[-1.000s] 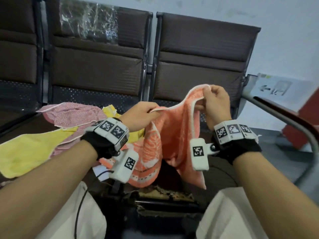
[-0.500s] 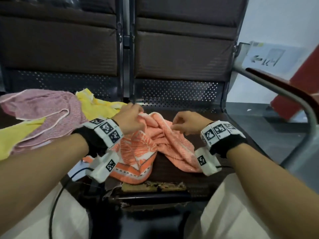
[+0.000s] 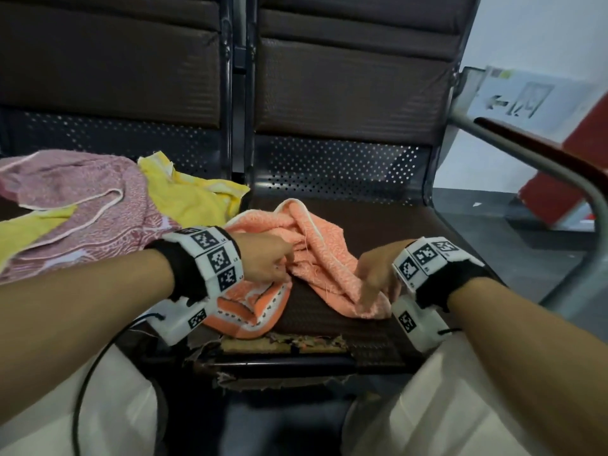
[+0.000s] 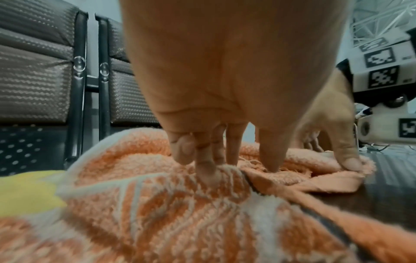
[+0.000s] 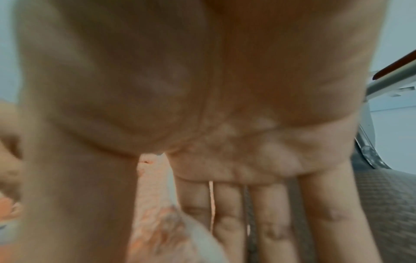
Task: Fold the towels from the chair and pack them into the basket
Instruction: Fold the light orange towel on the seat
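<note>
An orange patterned towel [image 3: 316, 245] lies crumpled on the brown chair seat [image 3: 404, 225]. My left hand [image 3: 283, 268] pinches a fold at the towel's left side; in the left wrist view its curled fingers [image 4: 207, 169] and thumb dig into the orange towel [image 4: 157, 204]. My right hand [image 3: 371, 284] grips the towel's lower right edge. In the blurred right wrist view, cloth [image 5: 157, 213] sits between thumb and fingers [image 5: 229, 222]. The basket is not in view.
A pink towel [image 3: 92, 209] and a yellow towel [image 3: 194, 199] lie heaped on the neighbouring seat to the left. A metal armrest [image 3: 543, 159] curves along the right side. The seat's front edge [image 3: 279, 343] is torn. My knees are just below it.
A second ago both hands held the orange towel up by its top edge. They have brought it down onto the seat, where it now lies bunched, and moved to its near side.
</note>
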Demonstrator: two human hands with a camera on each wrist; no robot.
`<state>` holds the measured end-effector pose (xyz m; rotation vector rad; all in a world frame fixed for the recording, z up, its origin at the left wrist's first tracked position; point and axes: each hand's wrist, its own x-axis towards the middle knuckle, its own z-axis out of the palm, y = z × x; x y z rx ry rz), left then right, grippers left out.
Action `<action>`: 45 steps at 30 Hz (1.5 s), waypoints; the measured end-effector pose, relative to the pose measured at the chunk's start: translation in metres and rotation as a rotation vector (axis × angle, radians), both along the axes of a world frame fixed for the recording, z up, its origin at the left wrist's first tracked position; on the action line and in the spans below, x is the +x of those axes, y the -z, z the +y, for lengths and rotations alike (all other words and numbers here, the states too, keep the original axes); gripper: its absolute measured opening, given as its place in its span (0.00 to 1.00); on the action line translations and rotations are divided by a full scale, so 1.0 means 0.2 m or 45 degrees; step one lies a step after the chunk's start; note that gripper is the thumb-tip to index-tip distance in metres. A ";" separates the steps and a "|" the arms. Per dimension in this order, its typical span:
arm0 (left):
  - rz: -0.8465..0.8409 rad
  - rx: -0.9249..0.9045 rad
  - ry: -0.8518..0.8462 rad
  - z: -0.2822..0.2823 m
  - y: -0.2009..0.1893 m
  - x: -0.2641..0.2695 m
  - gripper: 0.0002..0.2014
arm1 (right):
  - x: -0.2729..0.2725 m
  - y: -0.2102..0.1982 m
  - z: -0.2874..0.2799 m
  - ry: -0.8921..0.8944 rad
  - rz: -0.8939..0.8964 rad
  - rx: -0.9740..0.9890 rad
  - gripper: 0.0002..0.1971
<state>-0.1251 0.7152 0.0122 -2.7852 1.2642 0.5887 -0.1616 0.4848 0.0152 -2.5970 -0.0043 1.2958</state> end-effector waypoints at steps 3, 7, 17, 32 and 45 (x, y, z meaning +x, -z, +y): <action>0.010 0.081 -0.008 0.01 0.01 0.00 0.20 | -0.04 -0.02 0.00 0.042 -0.156 0.015 0.18; 0.067 0.019 -0.019 0.02 -0.06 0.03 0.16 | -0.04 -0.09 0.00 0.345 -0.557 0.424 0.04; 0.140 -0.423 -0.285 0.18 -0.30 0.10 0.09 | 0.09 -0.27 0.26 0.487 -1.231 1.109 0.04; 0.352 -0.858 -0.541 0.42 -0.28 0.10 0.07 | 0.13 -0.22 0.42 0.299 -1.307 0.666 0.07; 0.323 -0.841 -0.732 0.45 -0.20 0.10 0.12 | 0.11 -0.21 0.49 -0.019 -1.315 0.440 0.09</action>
